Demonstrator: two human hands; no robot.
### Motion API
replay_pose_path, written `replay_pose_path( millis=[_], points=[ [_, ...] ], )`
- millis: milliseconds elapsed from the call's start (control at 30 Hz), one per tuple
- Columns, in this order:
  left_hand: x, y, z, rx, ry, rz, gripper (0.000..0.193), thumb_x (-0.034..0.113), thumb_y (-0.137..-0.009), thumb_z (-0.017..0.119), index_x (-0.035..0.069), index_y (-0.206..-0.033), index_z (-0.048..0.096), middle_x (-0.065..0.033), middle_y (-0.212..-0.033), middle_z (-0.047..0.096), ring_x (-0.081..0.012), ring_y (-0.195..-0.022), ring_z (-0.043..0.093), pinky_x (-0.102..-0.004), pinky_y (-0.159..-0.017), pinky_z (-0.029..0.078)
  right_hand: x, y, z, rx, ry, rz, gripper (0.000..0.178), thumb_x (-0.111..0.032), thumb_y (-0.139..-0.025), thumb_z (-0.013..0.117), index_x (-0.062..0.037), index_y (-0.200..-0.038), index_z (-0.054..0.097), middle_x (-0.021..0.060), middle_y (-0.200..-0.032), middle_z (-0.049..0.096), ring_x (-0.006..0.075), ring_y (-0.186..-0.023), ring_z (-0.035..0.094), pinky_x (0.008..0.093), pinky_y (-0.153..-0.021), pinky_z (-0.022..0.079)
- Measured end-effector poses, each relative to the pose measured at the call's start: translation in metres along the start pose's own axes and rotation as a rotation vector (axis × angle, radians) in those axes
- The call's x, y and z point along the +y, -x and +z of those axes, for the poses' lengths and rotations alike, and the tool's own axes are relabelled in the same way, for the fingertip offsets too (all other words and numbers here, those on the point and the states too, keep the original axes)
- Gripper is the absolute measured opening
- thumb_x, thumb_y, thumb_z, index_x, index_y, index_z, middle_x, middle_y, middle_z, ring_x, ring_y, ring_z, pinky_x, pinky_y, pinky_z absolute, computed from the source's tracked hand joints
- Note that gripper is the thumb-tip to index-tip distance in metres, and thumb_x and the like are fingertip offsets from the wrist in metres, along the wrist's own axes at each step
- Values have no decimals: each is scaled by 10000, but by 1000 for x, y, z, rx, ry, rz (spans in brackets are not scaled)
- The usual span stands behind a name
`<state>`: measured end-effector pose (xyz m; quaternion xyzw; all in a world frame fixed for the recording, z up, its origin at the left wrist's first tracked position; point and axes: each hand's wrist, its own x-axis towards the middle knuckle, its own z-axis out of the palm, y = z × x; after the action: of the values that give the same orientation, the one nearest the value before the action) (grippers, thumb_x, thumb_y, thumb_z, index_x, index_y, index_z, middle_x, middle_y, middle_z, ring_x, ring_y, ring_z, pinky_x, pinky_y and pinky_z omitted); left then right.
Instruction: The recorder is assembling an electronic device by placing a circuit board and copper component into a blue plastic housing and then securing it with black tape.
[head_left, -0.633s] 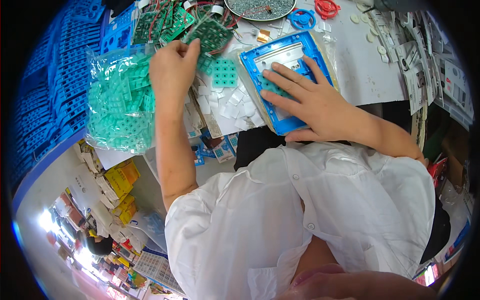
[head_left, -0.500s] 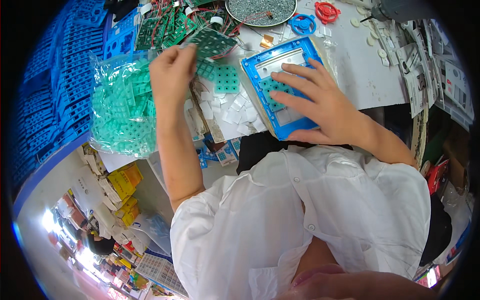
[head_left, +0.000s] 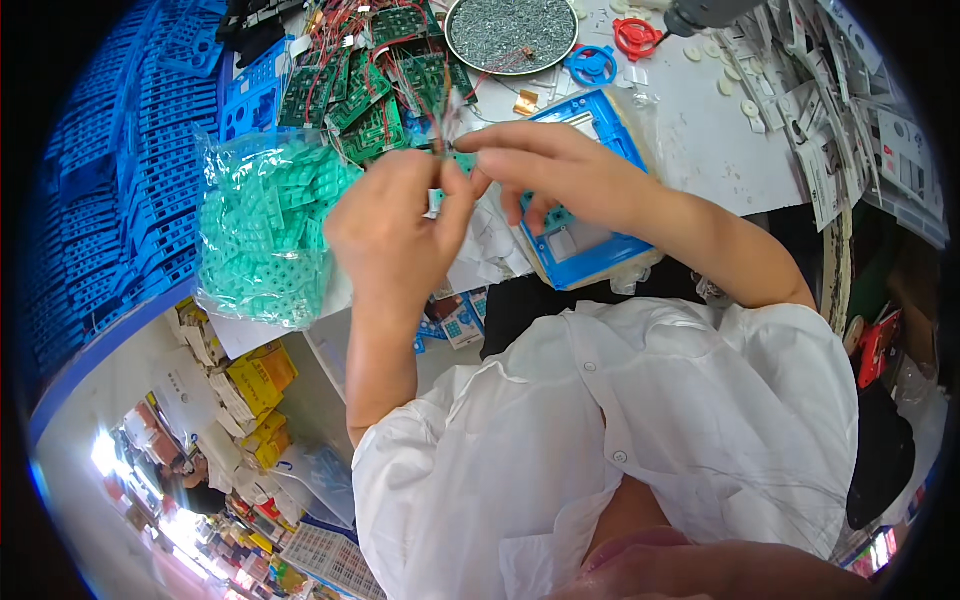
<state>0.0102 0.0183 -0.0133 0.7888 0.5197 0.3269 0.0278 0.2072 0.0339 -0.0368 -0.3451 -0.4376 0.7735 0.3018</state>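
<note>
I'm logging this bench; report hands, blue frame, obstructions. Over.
Left hand and right hand together at blurred wires, grip unclear. Blue frame beneath right hand, partly hidden.

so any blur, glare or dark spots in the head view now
Head view: wires above the left hand smear, likely from motion; the clear bag glints; a bright patch at lower left is blown out; the picture's corners are black.

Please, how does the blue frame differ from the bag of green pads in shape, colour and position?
Shape: the blue frame is flat and rectangular, while the bag of green pads bulges unevenly. Colour: the frame is blue, whereas the bag is clear with green contents. Position: the frame lies partly hidden below the right hand; the bag lies left of the left hand, mostly in plain view. Both hold green pads.
</note>
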Motion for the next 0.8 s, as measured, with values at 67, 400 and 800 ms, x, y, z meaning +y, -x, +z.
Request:
replay_pose_path(
  millis=[67,400,800],
  points=[
    [0,3,5,-52,-36,78,151,116,-805,769,105,-791,619,-21,-731,632,-201,-538,575,-349,-500,458,1,-17,3,-31,-150,166,416,-414,-981,668,-17,-1100,700,52,-980,680,120,-736,624,271,-583,509],
    [-30,46,-9,258,480,-514,106,47,-919,728,25,-851,650,-5,-774,622,-85,-678,546,-252,-622,445,-4,-45,-6,-102,-299,85,221,-218,-1015,629,-10,-1071,680,3,-769,619,51,-605,553,205,-485,408],
    [-3,77,12,197,1521,-654,251,146,-992,651,-16,-1183,632,-118,-1189,686,-204,-1090,633,-375,-1038,438,0,-18,13,-165,-255,-46,231,-190,-1039,574,-24,-1186,638,45,-949,680,102,-790,649,273,-676,562]
  ],
)
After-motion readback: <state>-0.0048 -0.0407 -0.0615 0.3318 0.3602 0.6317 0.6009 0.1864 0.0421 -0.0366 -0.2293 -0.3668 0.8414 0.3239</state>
